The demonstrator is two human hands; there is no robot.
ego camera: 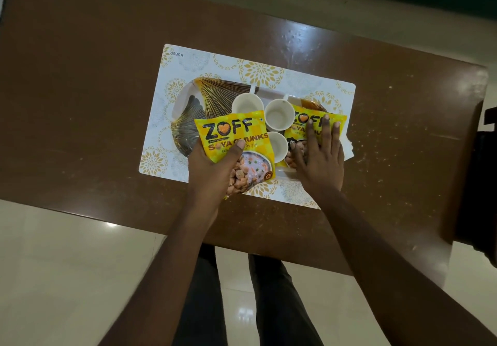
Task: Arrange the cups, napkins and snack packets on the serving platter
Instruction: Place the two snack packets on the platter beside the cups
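Packet [234, 135] gripped by left hand [212, 168] points away, tilted left; right hand [320, 157] lies flat on second packet [300, 121].

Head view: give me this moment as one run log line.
left hand grips left snack packet over platter | right hand presses right snack packet flat | three cups between packets

You look down on a brown table [80, 109] with small pale specks. Light shines on its far side. Under it the floor [67, 278] is pale, shiny tile with bright spots.
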